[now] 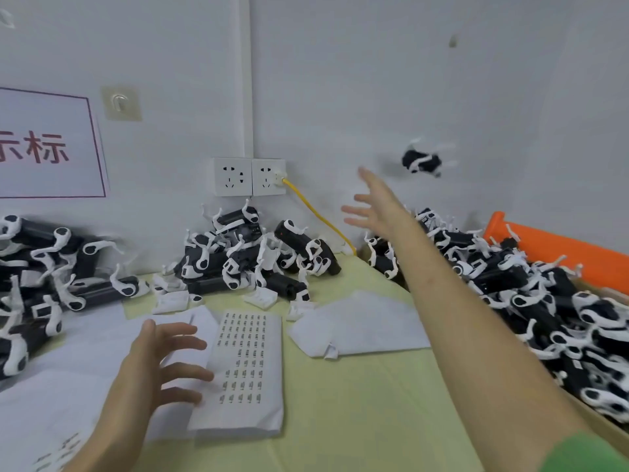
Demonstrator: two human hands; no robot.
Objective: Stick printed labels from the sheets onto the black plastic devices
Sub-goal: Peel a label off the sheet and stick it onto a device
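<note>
Head view is showing the right hand (377,212) reaching toward the back right corner of the desk (357,403), fingers spread wide and holding nothing. One black device (422,161) is hanging blurred in the air against the wall (442,80), well apart from the fingertips. The left hand (160,359) is hovering over the label sheet (245,366) near the front edge, fingers loosely spread and gripping nothing; whether they are touching the paper, I cannot tell.

The airborne device is probably the main risk. It could be bouncing off the wall and dropping short of the right-edge heap (510,287), or rolling into the back-edge pile (258,260), mixing labelled units with unlabelled ones. A hard landing could be snapping a white clip or lifting a fresh label. The yellow cable (316,212) at the socket (269,177) is lying near that path and could be getting knocked loose. With the gaze lifted, the left hand may be creasing or sliding the sheet.
</note>
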